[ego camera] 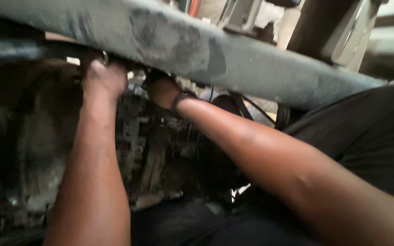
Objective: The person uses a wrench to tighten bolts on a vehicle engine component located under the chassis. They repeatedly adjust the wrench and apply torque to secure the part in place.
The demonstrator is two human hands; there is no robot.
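Both hands reach up beneath a worn grey metal beam (233,59) that crosses the view from upper left to right. The left hand (105,79) and the right hand (163,91), which bears a dark wristband (182,98), press against a grimy mechanical assembly (156,146) lying just behind the forearms. The fingers of both hands are hidden behind the beam, so whether they are spread or gripping cannot be told.

Head view, close in.
Looking forward and slightly down from beneath a grey metal beam (251,59) into greasy machinery (151,146) nearby.
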